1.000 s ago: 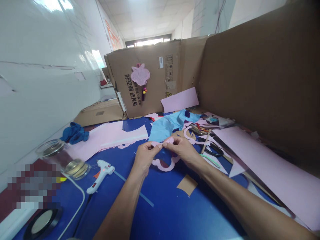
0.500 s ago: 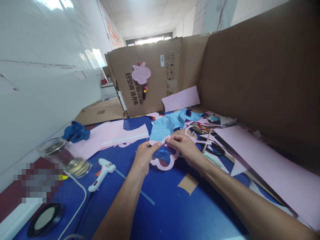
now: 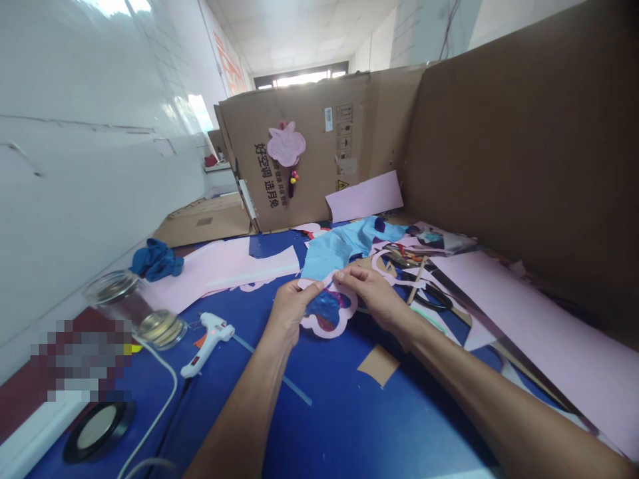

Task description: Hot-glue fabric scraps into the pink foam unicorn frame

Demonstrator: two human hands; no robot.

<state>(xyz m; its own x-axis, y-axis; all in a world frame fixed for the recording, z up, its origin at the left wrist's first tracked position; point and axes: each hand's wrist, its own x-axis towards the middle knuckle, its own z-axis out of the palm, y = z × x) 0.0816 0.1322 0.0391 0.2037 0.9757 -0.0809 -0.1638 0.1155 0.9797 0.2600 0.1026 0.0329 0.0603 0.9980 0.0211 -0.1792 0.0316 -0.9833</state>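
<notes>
Blue tabletop [image 3: 344, 426] between cardboard walls [image 3: 519, 146]

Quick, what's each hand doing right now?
Left hand: closed, pinching the pink card cut-out.
Right hand: closed, pinching the pink card cut-out.

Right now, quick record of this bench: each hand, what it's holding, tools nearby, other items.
left hand: pinching the pink scalloped cutout at its upper left
right hand: pinching the same cutout at its top edge
tools: white hot glue gun left of the hands; black-handled scissors to the right
other items: glass jar on its side; blue cloth; light blue sheet; cardboard wall behind
</notes>
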